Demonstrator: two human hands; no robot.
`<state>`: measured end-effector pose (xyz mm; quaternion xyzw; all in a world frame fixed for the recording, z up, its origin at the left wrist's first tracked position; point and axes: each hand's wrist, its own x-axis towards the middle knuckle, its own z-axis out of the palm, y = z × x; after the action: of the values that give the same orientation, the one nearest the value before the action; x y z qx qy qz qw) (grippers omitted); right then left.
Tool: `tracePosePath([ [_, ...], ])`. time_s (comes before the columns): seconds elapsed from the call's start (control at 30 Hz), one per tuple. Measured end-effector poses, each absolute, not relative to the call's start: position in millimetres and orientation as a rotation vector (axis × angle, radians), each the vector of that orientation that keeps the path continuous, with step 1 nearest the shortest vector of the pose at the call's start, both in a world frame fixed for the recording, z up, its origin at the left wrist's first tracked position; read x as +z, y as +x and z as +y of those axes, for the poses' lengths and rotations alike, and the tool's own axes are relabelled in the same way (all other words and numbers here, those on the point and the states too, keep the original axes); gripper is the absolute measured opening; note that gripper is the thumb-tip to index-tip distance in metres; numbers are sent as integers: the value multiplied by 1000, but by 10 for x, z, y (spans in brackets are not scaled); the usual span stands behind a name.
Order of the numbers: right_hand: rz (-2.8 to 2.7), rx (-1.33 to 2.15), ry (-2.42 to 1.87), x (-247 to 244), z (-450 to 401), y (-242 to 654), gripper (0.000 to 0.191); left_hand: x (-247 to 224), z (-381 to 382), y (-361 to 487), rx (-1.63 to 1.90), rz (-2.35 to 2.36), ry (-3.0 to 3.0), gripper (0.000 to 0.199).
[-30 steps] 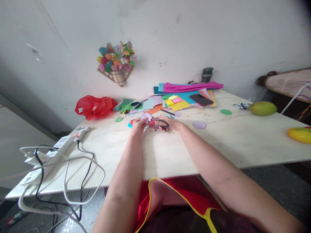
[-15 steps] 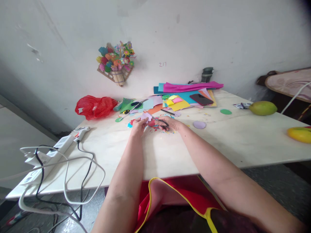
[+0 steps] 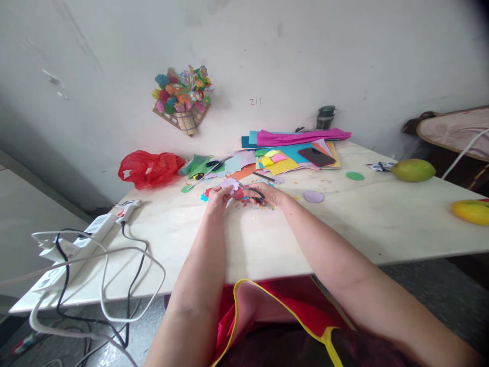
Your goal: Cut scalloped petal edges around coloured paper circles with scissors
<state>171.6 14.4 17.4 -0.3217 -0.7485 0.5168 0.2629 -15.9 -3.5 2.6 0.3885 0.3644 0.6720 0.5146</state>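
Observation:
My left hand pinches a lilac paper flower with a scalloped edge. In my right hand is a pair of scissors with dark handles, fingers wrapped round the loops. The blades point left and away, right beside the paper flower; whether they touch it I cannot tell. Red paper and a blue cut piece lie on the table beneath the hands, among small coloured scraps. A lilac paper circle rests to the right of my right hand.
Stacked coloured paper with a phone on it lies at the back. A second pair of scissors and a red plastic bag are at back left. Power strip and cables occupy the left; mangoes sit right.
The lilac paper flower has turned slightly in my left hand, and the scissors have shifted a little at its edge. Both arms stay almost in place.

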Motion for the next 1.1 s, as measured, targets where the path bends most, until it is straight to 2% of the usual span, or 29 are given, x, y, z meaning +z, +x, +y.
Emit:
tracePosePath([
  [0.43,-2022,1436,-851,175,142,1730,31,22,-27,-172,1667,884,893,26],
  [1.1,-1977,1515,-805,171,152,1745,35,24,-27,-179,1667,879,919,25],
])
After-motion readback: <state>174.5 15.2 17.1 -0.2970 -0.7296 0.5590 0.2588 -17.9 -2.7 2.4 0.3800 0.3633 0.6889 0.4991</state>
